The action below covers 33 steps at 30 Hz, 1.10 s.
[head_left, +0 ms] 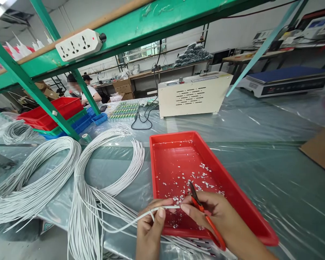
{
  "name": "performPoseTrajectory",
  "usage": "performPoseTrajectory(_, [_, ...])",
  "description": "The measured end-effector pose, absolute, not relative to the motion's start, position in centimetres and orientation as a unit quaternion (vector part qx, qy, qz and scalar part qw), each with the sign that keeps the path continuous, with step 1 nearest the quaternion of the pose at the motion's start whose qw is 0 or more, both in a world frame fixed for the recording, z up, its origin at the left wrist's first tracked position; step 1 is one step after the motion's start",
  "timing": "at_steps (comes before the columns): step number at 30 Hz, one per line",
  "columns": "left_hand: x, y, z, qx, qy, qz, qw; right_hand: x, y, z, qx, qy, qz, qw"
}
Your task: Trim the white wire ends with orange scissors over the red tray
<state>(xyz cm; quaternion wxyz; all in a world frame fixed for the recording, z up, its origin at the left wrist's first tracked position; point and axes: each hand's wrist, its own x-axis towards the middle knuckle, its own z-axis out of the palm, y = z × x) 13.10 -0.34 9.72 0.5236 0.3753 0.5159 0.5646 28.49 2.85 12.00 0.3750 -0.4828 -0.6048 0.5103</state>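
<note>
While pinching the white cable [171,207] in the closed left hand [151,224], grips its tip with the right hand [212,207], also closed around red-handled cutters [213,228], over the near end of the red tray [168,159]. Appears partway done, judging by pale scraps [204,167] inside; cannot tell finished from unfinished in the looped bundle [79,173] at left.

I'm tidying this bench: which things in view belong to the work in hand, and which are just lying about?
In use, it seems:
- white cable, in the left hand
- cutters, in the right hand
- red tray with scraps
- cable bundle beside it

Apparently just lying about:
- beige machine
- scale
- cardboard
- stacked bins
</note>
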Motion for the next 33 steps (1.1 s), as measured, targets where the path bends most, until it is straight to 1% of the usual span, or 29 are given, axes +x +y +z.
performPoseTrajectory(2, [13.4, -0.5, 9.7, 0.378, 0.524, 0.539, 0.54, 28.8, 2.9, 12.3, -0.482, -0.621, 0.474, 0.397])
performPoseTrajectory(4, [13.6, -0.6, 9.8, 0.381, 0.524, 0.513, 0.563, 29.2, 2.7, 12.7, -0.48, -0.655, 0.407, 0.417])
performPoseTrajectory(6, [13.8, -0.7, 9.9, 0.392, 0.52, 0.504, 0.568, 29.5, 2.4, 13.0, -0.46, -0.704, 0.316, 0.44])
performPoseTrajectory(9, [13.8, -0.8, 10.2, 0.414, 0.499, 0.51, 0.565, 29.8, 1.6, 12.6, -0.374, -0.782, 0.134, 0.48])
performPoseTrajectory(10, [13.7, -0.9, 10.3, 0.42, 0.49, 0.512, 0.567, 30.0, 1.3, 12.3, -0.341, -0.805, 0.07, 0.481])
performPoseTrajectory(12, [13.6, -0.9, 10.4, 0.426, 0.483, 0.519, 0.562, 30.2, 0.9, 11.5, -0.285, -0.842, -0.044, 0.456])
performPoseTrajectory(14, [13.5, -0.9, 10.4, 0.412, 0.499, 0.529, 0.55, 30.4, 0.6, 10.9, -0.247, -0.866, -0.11, 0.42])
performPoseTrajectory(15, [13.4, -0.9, 10.4, 0.399, 0.507, 0.534, 0.546, 30.4, 0.5, 10.8, -0.237, -0.871, -0.119, 0.414])
performPoseTrajectory(17, [13.4, -1.0, 10.3, 0.382, 0.506, 0.547, 0.547, 30.3, 0.5, 10.8, -0.239, -0.868, -0.087, 0.427])
performPoseTrajectory(19, [13.4, -1.1, 10.2, 0.39, 0.483, 0.557, 0.552, 30.0, 0.5, 11.2, -0.276, -0.838, -0.015, 0.47])
performPoseTrajectory(21, [13.4, -1.2, 9.9, 0.407, 0.479, 0.568, 0.531, 29.6, 0.6, 11.6, -0.332, -0.791, 0.09, 0.506])
performPoseTrajectory(22, [13.5, -1.2, 9.7, 0.417, 0.488, 0.573, 0.51, 29.4, 0.6, 11.6, -0.363, -0.767, 0.158, 0.505])
performPoseTrajectory(25, [13.6, -1.2, 9.1, 0.447, 0.518, 0.577, 0.445, 29.0, 0.6, 11.3, -0.429, -0.688, 0.381, 0.444])
performPoseTrajectory(27, [13.6, -1.2, 8.7, 0.457, 0.516, 0.566, 0.451, 28.9, 0.7, 10.8, -0.43, -0.632, 0.501, 0.406])
performPoseTrajectory(28, [13.7, -1.2, 8.6, 0.456, 0.512, 0.559, 0.466, 29.0, 0.9, 10.6, -0.421, -0.611, 0.54, 0.397])
performPoseTrajectory(30, [13.8, -1.2, 8.4, 0.45, 0.509, 0.538, 0.5, 29.3, 1.3, 10.5, -0.419, -0.586, 0.569, 0.397])
performPoseTrajectory(33, [13.9, -1.5, 8.1, 0.496, 0.522, 0.46, 0.52, 30.2, 2.3, 11.2, -0.478, -0.574, 0.502, 0.436])
